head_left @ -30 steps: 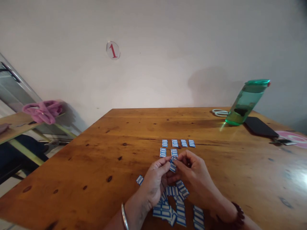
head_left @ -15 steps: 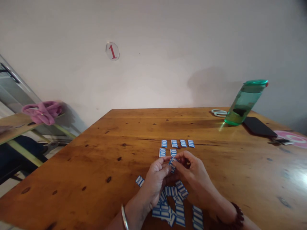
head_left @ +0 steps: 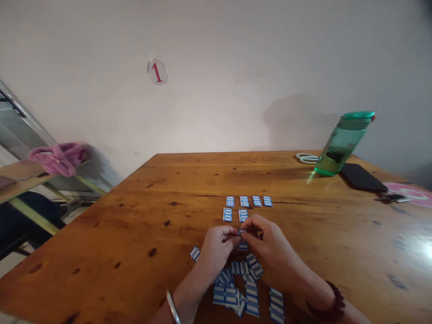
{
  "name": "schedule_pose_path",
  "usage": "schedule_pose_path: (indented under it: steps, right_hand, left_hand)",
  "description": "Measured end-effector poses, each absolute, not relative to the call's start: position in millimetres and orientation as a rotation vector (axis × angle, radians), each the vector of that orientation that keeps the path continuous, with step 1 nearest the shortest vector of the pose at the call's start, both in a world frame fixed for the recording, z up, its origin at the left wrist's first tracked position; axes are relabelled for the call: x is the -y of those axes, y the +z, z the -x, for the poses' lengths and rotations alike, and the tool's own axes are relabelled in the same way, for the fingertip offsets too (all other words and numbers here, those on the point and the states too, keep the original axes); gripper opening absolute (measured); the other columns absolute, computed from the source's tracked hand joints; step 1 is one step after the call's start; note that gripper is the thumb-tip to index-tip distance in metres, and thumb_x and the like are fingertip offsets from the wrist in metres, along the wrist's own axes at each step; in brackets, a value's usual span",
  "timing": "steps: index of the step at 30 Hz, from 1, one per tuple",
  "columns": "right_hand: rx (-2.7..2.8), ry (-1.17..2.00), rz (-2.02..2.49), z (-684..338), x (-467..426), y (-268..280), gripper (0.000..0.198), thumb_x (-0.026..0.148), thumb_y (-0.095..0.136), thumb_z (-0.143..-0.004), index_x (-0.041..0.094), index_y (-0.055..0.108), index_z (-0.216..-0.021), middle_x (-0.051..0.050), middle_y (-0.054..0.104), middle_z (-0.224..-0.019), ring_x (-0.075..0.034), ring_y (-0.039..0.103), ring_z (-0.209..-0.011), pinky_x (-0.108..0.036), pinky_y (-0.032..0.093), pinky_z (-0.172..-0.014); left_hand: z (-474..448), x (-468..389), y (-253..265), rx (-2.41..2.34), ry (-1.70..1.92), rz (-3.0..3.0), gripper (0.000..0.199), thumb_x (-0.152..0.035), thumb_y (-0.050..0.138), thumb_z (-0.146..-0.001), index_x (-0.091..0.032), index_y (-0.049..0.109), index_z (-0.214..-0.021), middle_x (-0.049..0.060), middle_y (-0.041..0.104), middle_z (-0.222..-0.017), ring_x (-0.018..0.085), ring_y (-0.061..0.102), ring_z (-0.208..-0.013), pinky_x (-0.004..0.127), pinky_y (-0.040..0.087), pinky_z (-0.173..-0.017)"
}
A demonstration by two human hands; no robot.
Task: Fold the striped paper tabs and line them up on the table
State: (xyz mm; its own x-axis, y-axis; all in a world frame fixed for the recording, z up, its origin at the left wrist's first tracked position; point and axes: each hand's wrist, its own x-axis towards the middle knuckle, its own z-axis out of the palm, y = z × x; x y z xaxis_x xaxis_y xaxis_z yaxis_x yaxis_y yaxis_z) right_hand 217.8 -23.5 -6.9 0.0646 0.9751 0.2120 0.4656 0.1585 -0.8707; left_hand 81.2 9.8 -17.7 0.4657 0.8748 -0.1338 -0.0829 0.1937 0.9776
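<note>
Between my fingertips is a small sheet of blue-bordered white labels (head_left: 243, 246), partly hidden by the fingers. My left hand (head_left: 218, 249) pinches its left side, thumb and forefinger closed. My right hand (head_left: 270, 245) pinches it from the right, also closed. Below my hands lies a loose, overlapping pile of similar label sheets (head_left: 226, 295). One more label sheet (head_left: 276, 306) lies right of the pile, and a small one (head_left: 195, 253) lies by my left wrist. Beyond my hands, several label pieces (head_left: 230, 201) are set out in two rows, the nearer row (head_left: 227, 214) holding two.
A green water bottle (head_left: 344, 144) stands at the back right beside a black flat case (head_left: 362, 177), a white cable (head_left: 306, 158) and a pink round mat (head_left: 415, 193). Pink cloth (head_left: 59, 158) lies on another table at left. A wall closes off the wooden table's (head_left: 111, 216) far side.
My hands have drawn level, with the label sheet now held between both sets of fingertips; before, it lay tilted over my left fingers. The rows and pile look the same.
</note>
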Motion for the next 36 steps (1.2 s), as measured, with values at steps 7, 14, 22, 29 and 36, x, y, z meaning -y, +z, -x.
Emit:
schedule_pose_path:
  steps: [7, 14, 22, 29, 36]
  right_hand:
    - [1.625, 0.520, 1.485, -216.8, 27.1, -5.2, 0.016, 0.018, 0.049, -0.078, 0.019, 0.056, -0.063, 0.001, 0.056, -0.063, -0.012, 0.049, -0.058, -0.023, 0.037, -0.054]
    - [1.523, 0.649, 1.451, -215.0, 28.7, -4.1, 0.016, 0.023, 0.047, -0.079, 0.019, 0.058, -0.067, 0.002, 0.058, -0.061, -0.012, 0.052, -0.058, -0.022, 0.038, -0.054]
    - [1.706, 0.432, 1.457, -214.8, 30.7, -2.5, 0.016, 0.019, 0.050, -0.081, 0.019, 0.056, -0.066, 0.001, 0.054, -0.063, -0.011, 0.049, -0.056, -0.022, 0.037, -0.053]
    - [1.792, 0.287, 1.416, -217.5, 29.9, -3.1, 0.015, 0.016, 0.045, -0.084, 0.019, 0.060, -0.082, -0.003, 0.059, -0.074, -0.014, 0.054, -0.066, -0.024, 0.043, -0.058]
    - [2.083, 0.046, 1.391, -222.9, 31.2, 0.0, 0.021, 0.010, 0.045, -0.083, 0.021, 0.063, -0.084, -0.005, 0.062, -0.080, -0.019, 0.053, -0.076, -0.030, 0.044, -0.067]
  left_hand:
    - [-85.3, -5.4, -14.9, -0.887, 0.760, -1.063, 0.038, -0.042, 0.079, -0.045, -0.012, 0.065, -0.063, 0.000, 0.061, -0.053, 0.010, 0.053, -0.043, 0.022, 0.044, -0.047]
    - [-83.9, -6.2, -13.4, -0.910, 0.762, -1.085, 0.035, -0.041, 0.077, -0.049, -0.014, 0.061, -0.064, 0.001, 0.061, -0.053, 0.013, 0.056, -0.044, 0.024, 0.045, -0.047]
    - [-82.3, -7.9, -14.1, -0.970, 0.917, -1.338, 0.020, -0.032, 0.071, -0.057, -0.015, 0.060, -0.058, -0.001, 0.058, -0.051, 0.011, 0.050, -0.049, 0.021, 0.037, -0.048]
    - [-82.6, -7.6, -13.9, -0.961, 0.887, -1.400, 0.014, -0.028, 0.065, -0.064, -0.014, 0.063, -0.062, 0.002, 0.063, -0.058, 0.014, 0.055, -0.054, 0.023, 0.040, -0.052]
    - [-80.0, -5.5, -18.3, -1.029, 0.950, -1.529, 0.009, -0.024, 0.062, -0.067, -0.017, 0.062, -0.062, 0.002, 0.064, -0.056, 0.016, 0.058, -0.054, 0.024, 0.042, -0.054]
